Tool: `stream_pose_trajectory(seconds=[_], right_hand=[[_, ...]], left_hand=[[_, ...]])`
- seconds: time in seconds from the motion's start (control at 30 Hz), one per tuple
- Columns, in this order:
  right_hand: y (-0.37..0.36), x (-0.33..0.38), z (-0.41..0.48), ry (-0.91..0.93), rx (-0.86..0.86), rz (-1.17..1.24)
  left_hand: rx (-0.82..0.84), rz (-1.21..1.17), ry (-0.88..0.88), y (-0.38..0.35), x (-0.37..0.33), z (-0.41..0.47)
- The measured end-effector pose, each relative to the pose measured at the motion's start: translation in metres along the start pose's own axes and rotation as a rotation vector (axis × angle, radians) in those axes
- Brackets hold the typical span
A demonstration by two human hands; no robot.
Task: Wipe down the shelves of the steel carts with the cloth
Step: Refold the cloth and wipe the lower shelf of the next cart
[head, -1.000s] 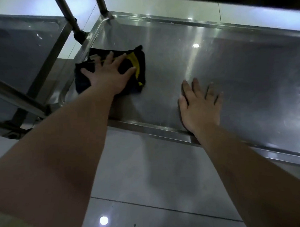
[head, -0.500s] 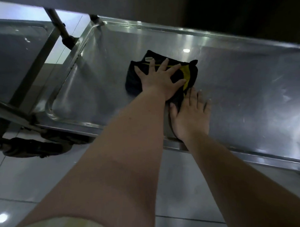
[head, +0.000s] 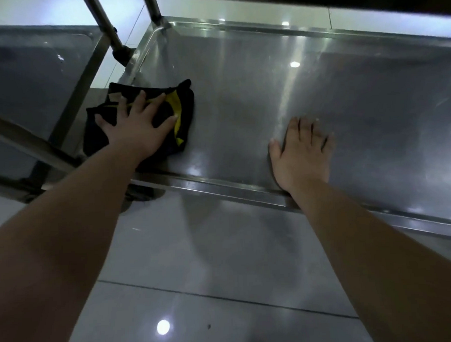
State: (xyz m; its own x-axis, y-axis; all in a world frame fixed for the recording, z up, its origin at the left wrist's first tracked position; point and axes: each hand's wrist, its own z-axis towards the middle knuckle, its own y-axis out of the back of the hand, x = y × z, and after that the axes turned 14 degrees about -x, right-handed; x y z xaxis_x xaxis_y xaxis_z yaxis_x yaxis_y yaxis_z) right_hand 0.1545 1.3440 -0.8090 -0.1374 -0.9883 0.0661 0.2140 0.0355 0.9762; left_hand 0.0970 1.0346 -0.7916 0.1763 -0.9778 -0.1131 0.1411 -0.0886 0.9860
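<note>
Steel cart shelf [head: 255, 93], raised rim, spans centre to right of frame. On it: black-and-yellow cloth [head: 177, 113] at left end, left hand [head: 138, 130] flat on cloth; right hand [head: 302, 155] flat on bare steel near front rim.

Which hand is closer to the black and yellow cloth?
The left hand. It lies flat right on top of the cloth, at the shelf's left end. The right hand rests bare on the shelf, well off to the cloth's right.
</note>
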Motion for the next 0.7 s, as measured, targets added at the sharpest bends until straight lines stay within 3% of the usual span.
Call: stream_pose_trajectory(seconds=[0.17, 0.33, 0.5, 0.7], right_hand=[[0.006, -0.004, 0.005, -0.001, 0.014, 0.129], [0.034, -0.042, 0.011, -0.127, 0.045, 0.723], [0.072, -0.121, 0.004, -0.039, 0.153, 0.636], [0.085, -0.189, -0.015, -0.292, 0.160, 0.749]], left_hand=[[0.074, 0.066, 0.007, 0.004, -0.011, -0.068], [0.126, 0.068, -0.052, 0.006, -0.097, -0.104], [0.200, 0.040, -0.271, 0.001, -0.237, -0.154], [0.331, 0.114, -0.453, 0.000, -0.390, -0.216]])
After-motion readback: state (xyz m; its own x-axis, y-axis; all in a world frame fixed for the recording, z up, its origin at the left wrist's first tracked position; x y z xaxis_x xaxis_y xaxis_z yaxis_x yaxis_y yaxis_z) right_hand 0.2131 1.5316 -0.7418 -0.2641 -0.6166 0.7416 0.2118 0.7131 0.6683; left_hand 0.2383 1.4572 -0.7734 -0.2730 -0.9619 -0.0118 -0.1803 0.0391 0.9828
